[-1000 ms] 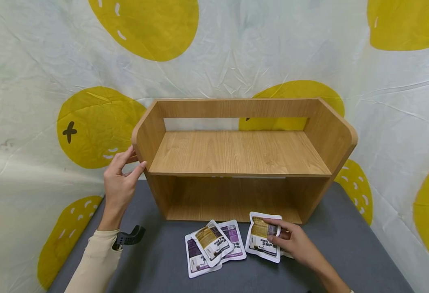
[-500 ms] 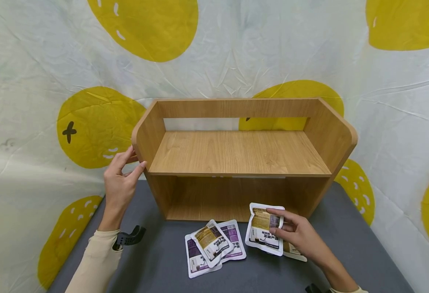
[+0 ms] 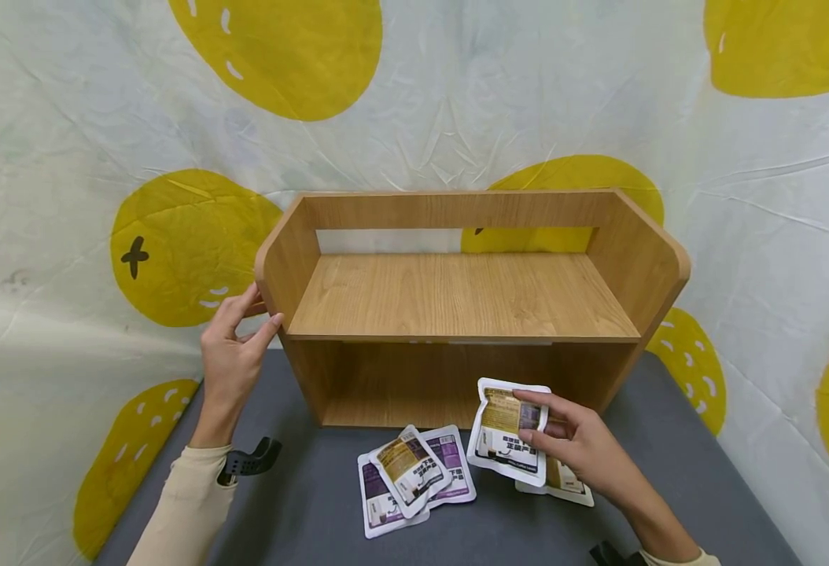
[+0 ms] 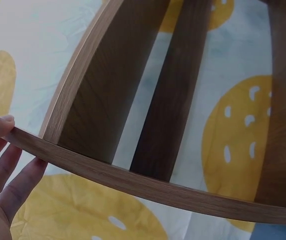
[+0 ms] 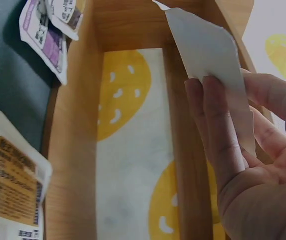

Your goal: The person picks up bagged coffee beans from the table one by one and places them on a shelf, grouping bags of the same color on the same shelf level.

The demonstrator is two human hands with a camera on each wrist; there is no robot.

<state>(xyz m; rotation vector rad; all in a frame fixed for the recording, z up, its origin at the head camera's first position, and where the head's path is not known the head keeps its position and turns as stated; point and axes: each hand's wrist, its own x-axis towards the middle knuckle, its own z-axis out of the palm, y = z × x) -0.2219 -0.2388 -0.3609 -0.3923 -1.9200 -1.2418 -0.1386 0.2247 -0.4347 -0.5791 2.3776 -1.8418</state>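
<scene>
In the head view my right hand (image 3: 587, 452) pinches a white-edged foil pouch (image 3: 505, 432) with a gold label, raised in front of the lower compartment. The right wrist view shows its plain pale back (image 5: 210, 47), fingers behind it and thumb on the other face. Another gold-labelled pouch (image 3: 563, 481) lies on the table below, partly covered by the held one. My left hand (image 3: 233, 354) grips the front edge of the left side panel (image 4: 98, 170) of a two-tier wooden shelf (image 3: 457, 295), thumb on one face and fingers on the other.
Left of the held pouch, a gold-labelled pouch (image 3: 412, 472) overlaps two purple-labelled pouches (image 3: 455, 460) on the grey table (image 3: 301, 511). A white curtain (image 3: 443, 94) with yellow figures hangs behind the shelf.
My right hand has lifted the gold-labelled pouch up off the table, uncovering more of the pouch beneath. The left hand keeps its hold on the shelf.
</scene>
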